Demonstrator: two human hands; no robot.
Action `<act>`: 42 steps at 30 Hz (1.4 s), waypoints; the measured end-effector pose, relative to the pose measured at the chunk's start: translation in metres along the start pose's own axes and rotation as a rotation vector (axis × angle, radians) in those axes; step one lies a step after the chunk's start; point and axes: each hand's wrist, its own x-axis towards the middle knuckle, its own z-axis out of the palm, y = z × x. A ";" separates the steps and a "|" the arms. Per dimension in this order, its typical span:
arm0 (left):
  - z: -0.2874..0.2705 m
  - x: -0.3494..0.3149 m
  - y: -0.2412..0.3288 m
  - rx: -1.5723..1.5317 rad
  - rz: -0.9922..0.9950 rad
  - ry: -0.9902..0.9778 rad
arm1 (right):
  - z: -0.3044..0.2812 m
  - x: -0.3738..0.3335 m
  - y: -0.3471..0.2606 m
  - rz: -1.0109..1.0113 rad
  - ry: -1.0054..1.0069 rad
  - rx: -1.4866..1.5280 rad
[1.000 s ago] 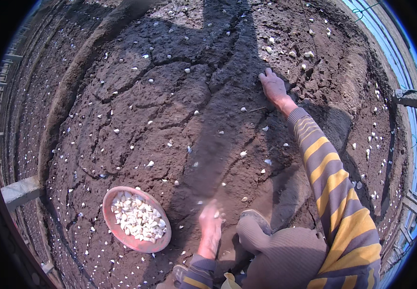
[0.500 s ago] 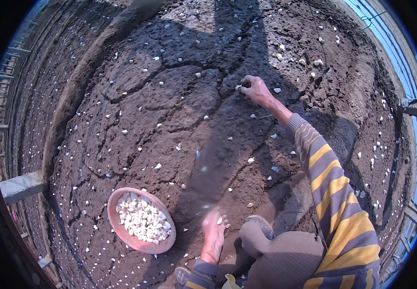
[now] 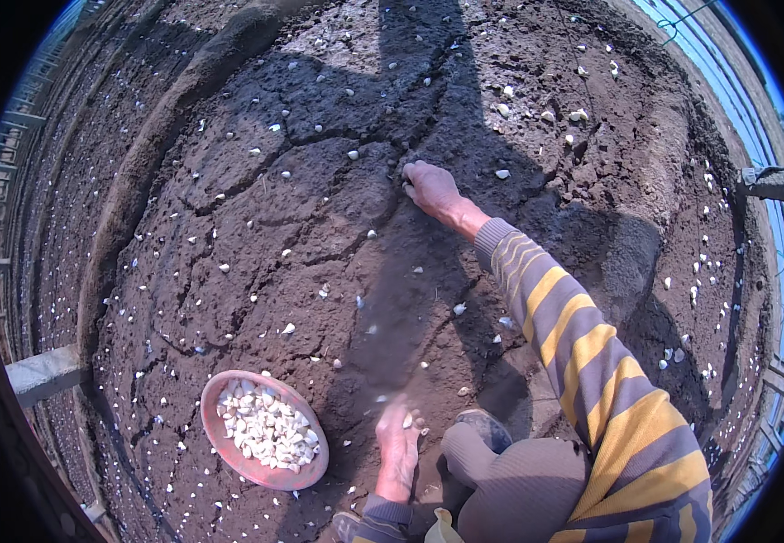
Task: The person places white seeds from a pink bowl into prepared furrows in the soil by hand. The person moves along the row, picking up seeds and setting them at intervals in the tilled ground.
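My right hand [image 3: 432, 192] is lowered to the dark, cracked soil [image 3: 320, 217], fingers pinched together against it; whatever they hold is hidden. A striped sleeve [image 3: 582, 335] covers that arm. Close to my body, my left hand [image 3: 397, 445] is half curled with a pale garlic clove [image 3: 407, 421] at its fingers. To the left of that hand, a reddish oval bowl [image 3: 214, 434] rests tilted on the ground, heaped with peeled-looking white garlic cloves [image 3: 265, 425]. More single cloves [image 3: 353, 155] are dotted across the soil in loose rows.
My bent knee [image 3: 528, 489] and a shoe [image 3: 485, 428] are at the lower middle. A raised soil ridge [image 3: 129, 208] runs along the left. Concrete posts stand at left [image 3: 43, 374] and right [image 3: 775, 185]. Blue-white sheeting [image 3: 727, 68] edges the far right.
My right hand has moved left over the soil; the pale clove seen at its fingertips is no longer visible. The view has shifted slightly. My left hand still holds its clove.
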 end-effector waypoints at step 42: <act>0.080 0.007 0.005 -0.111 -0.095 -0.298 | -0.136 -0.206 0.048 0.168 -0.114 -0.246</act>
